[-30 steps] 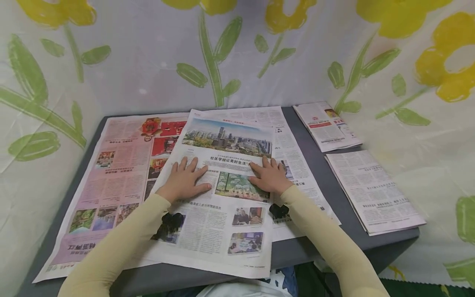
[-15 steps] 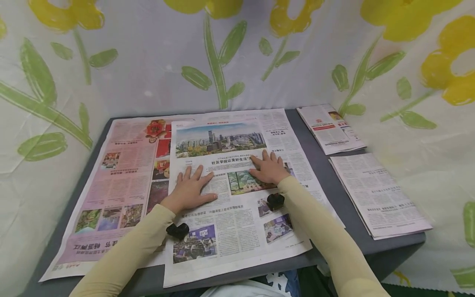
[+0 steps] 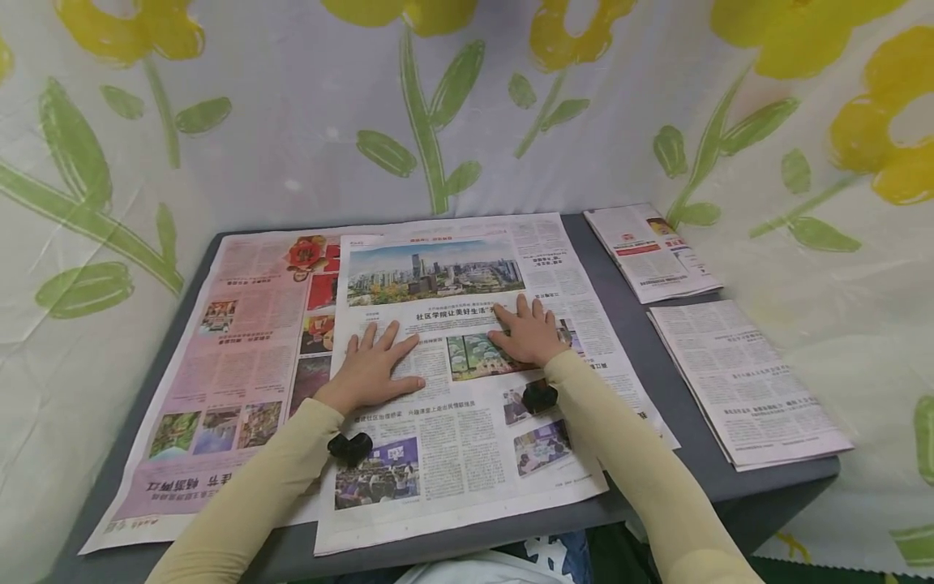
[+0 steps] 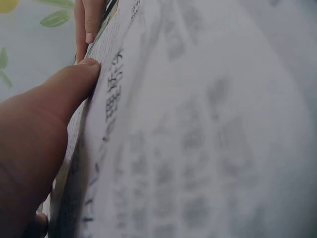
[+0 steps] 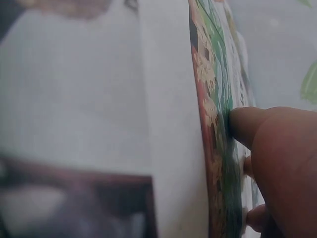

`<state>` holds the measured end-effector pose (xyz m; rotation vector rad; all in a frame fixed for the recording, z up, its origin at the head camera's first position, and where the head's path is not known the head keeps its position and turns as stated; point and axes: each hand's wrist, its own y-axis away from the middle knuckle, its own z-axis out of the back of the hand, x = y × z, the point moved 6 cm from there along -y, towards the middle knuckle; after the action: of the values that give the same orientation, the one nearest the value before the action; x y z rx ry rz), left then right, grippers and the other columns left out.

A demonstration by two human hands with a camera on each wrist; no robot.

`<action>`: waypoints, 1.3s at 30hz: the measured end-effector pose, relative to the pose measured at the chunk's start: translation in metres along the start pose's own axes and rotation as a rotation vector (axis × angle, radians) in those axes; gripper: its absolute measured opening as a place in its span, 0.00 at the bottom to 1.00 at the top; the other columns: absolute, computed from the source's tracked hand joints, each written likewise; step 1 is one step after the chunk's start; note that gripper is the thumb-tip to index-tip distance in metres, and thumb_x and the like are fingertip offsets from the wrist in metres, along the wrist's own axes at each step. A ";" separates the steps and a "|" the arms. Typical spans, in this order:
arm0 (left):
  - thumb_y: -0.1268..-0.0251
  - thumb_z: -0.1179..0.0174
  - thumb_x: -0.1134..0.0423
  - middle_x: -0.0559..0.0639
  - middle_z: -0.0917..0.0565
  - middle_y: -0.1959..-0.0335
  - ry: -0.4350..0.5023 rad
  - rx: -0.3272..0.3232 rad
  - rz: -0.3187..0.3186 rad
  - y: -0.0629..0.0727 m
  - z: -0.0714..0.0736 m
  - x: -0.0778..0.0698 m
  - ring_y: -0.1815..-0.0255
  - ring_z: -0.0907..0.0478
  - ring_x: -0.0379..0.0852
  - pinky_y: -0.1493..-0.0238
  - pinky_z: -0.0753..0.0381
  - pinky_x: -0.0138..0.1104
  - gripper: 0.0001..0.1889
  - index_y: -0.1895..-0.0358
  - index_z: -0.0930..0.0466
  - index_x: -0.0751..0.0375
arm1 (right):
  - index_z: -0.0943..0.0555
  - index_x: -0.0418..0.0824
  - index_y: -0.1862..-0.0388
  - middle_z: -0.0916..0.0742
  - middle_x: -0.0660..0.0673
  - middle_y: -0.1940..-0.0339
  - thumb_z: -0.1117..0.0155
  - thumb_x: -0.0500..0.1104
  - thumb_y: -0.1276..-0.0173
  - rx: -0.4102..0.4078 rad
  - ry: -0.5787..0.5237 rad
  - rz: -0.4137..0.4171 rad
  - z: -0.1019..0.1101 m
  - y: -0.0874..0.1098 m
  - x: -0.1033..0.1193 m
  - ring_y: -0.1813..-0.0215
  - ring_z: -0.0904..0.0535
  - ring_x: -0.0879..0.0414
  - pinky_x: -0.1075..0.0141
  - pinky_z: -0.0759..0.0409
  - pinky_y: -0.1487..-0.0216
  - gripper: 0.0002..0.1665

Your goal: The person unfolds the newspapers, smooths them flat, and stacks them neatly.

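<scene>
A folded newspaper page (image 3: 460,446) with a city photo near its top lies over a larger spread newspaper (image 3: 226,349), whose left part is pink. My left hand (image 3: 372,369) lies flat on the left side of the top page, fingers spread. Further right, my right hand (image 3: 531,332) presses on the same page beside the green picture, its fingers also spread. Close up in the left wrist view, the left thumb (image 4: 74,82) touches the printed paper. The right wrist view shows the right thumb (image 5: 247,124) resting against the coloured picture.
Two folded newspaper stacks lie on the table's right side, a small one (image 3: 649,255) at the back and a larger one (image 3: 744,381) in front. The grey table (image 3: 620,259) backs onto a flower-printed curtain (image 3: 292,146).
The top newspaper page has turned under my hands: its upper end moved left and its lower end right, so it lies straighter. In the last half second it shifted only slightly.
</scene>
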<state>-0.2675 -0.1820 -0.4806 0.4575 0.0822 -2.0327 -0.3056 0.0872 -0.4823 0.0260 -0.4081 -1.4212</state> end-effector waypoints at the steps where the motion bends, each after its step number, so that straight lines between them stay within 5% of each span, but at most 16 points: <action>1: 0.32 0.41 0.34 0.64 0.53 0.15 0.001 -0.003 -0.001 -0.001 0.000 0.000 0.17 0.63 0.75 0.25 0.61 0.73 0.43 0.19 0.42 0.47 | 0.48 0.56 0.15 0.56 0.32 0.14 0.56 0.65 0.19 0.000 -0.003 0.000 0.000 0.000 0.000 0.15 0.65 0.28 0.32 0.63 0.19 0.40; 13: 0.31 0.43 0.35 0.64 0.54 0.15 0.030 -0.030 0.023 0.003 -0.006 0.017 0.16 0.63 0.73 0.23 0.63 0.71 0.44 0.18 0.43 0.50 | 0.49 0.56 0.15 0.57 0.33 0.14 0.55 0.65 0.20 -0.004 -0.006 -0.007 -0.004 -0.002 0.000 0.15 0.67 0.29 0.32 0.64 0.19 0.40; 25: 0.30 0.42 0.38 0.70 0.50 0.17 0.063 -0.113 0.171 0.066 0.007 0.073 0.18 0.61 0.78 0.27 0.63 0.76 0.43 0.19 0.42 0.57 | 0.50 0.56 0.15 0.57 0.33 0.14 0.56 0.66 0.20 -0.016 -0.010 0.001 -0.002 -0.003 -0.001 0.15 0.68 0.29 0.32 0.65 0.19 0.41; 31: 0.30 0.41 0.39 0.72 0.52 0.18 0.099 -0.117 0.224 0.087 0.008 0.085 0.19 0.64 0.79 0.27 0.67 0.75 0.44 0.19 0.43 0.58 | 0.50 0.55 0.14 0.57 0.32 0.14 0.56 0.64 0.19 -0.024 -0.014 -0.005 -0.001 -0.003 -0.001 0.15 0.68 0.29 0.32 0.65 0.19 0.41; 35: 0.29 0.42 0.39 0.72 0.53 0.17 0.090 -0.127 0.236 0.089 0.007 0.086 0.19 0.64 0.79 0.27 0.68 0.75 0.44 0.19 0.43 0.60 | 0.48 0.53 0.15 0.54 0.31 0.14 0.57 0.61 0.17 -0.037 0.015 0.009 -0.006 0.000 0.015 0.15 0.65 0.28 0.32 0.61 0.19 0.38; 39: 0.29 0.43 0.38 0.71 0.53 0.17 0.085 -0.139 0.245 0.090 0.006 0.086 0.19 0.64 0.79 0.26 0.68 0.74 0.44 0.19 0.43 0.60 | 0.47 0.53 0.15 0.51 0.31 0.15 0.58 0.62 0.17 -0.022 0.042 0.128 -0.018 0.013 0.057 0.15 0.61 0.28 0.33 0.57 0.19 0.37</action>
<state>-0.2276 -0.2998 -0.4932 0.4437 0.2073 -1.7549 -0.2831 0.0308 -0.4807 0.0110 -0.3534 -1.2973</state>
